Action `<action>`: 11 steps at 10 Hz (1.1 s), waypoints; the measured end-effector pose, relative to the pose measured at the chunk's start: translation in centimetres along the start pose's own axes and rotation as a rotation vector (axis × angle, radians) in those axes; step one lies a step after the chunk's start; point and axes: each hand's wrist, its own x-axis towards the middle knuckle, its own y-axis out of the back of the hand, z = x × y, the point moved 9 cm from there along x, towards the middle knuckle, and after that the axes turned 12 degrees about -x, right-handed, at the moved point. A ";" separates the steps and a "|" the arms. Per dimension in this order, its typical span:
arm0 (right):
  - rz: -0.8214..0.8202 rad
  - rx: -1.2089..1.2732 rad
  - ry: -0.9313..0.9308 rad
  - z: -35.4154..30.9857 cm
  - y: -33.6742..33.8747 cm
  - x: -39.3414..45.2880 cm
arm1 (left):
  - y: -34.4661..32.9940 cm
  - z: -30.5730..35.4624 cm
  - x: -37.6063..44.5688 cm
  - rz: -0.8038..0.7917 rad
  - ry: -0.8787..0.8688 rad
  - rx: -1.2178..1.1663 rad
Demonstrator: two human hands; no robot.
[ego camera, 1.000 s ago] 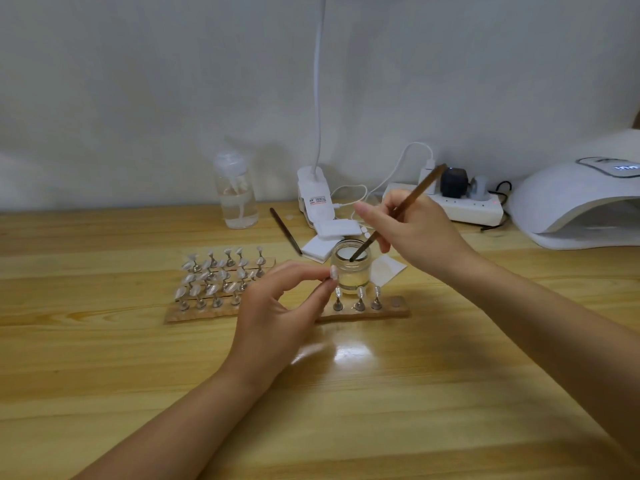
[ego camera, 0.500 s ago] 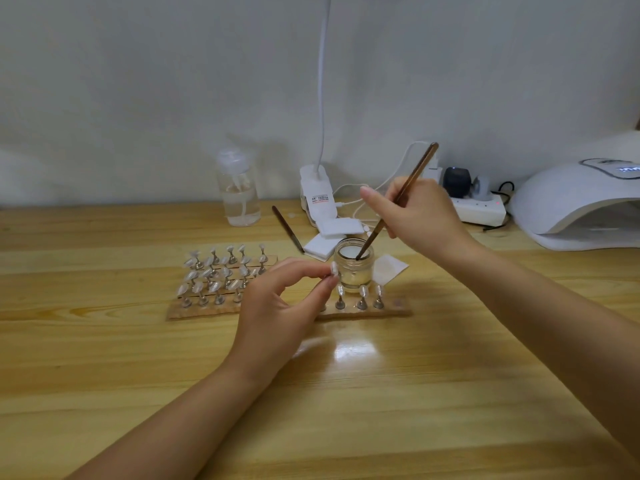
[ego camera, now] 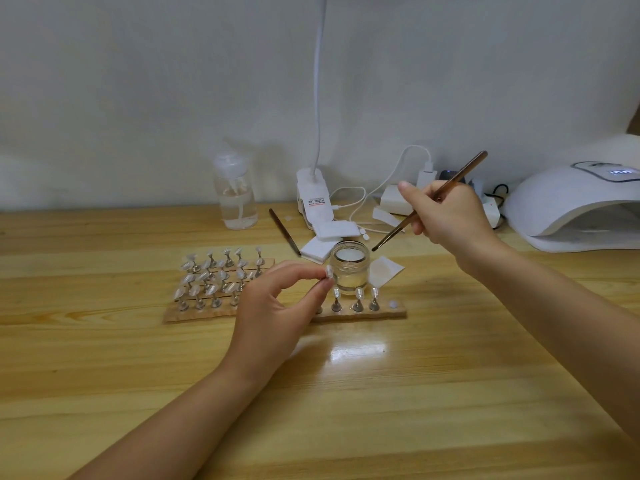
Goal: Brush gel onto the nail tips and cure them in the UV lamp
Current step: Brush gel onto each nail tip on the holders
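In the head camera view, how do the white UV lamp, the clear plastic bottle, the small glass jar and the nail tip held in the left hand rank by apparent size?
1. White UV lamp, partly cut off
2. Clear plastic bottle
3. Small glass jar
4. Nail tip pinched by the left hand

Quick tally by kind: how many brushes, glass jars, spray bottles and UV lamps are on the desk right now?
Brushes: 2, one in the right hand, brush, and a spare brush
Glass jar: 1
Spray bottle: 1
UV lamp: 1
Total: 5

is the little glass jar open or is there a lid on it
Open. The glass jar shows a bare round rim with no lid, and the brush tip hangs just right of it.
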 end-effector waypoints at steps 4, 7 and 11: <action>0.033 0.140 0.030 0.5 -0.1 -1.5 | 0.0 -0.2 0.0 -0.003 0.023 0.020; 0.103 0.238 0.555 -4.6 0.0 -9.2 | -0.1 0.0 0.1 -0.004 -0.014 0.001; 0.111 0.268 0.523 -4.1 -1.0 -10.4 | -0.2 -0.1 0.1 -0.027 -0.043 0.059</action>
